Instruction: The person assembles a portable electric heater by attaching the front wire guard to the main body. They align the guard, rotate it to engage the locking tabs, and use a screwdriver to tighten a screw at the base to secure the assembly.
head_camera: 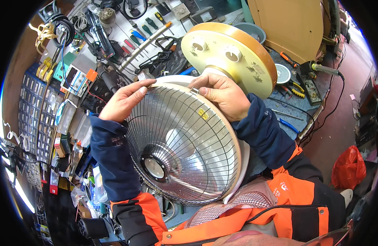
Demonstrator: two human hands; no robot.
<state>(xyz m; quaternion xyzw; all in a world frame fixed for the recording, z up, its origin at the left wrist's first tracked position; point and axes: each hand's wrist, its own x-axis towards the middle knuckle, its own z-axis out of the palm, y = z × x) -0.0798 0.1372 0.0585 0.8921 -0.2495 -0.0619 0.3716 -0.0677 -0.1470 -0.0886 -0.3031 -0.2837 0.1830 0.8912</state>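
Note:
A dish-shaped electric heater [204, 138] leans in front of me, its shiny reflector behind a domed black wire guard [179, 172]. My left hand [124, 100] grips the upper left of the beige rim band [230, 127], index finger over the edge and thumb in front. At the top of the rim, my right hand [224, 95] pinches the band beside a small metal piece, mostly hidden by the fingers. Behind it, the heater's round gold base [219, 58] with two white knobs faces me. A yellow warning sticker [203, 114] shows inside the reflector.
Screwdrivers [138, 35] and coiled cables line the back. A soldering iron [326, 69], yellow-handled pliers [297, 89] and blue-handled pliers [288, 125] lie right. Small-parts drawers [35, 113] and a power supply [76, 77] stand left. A red bag [349, 167] sits at lower right.

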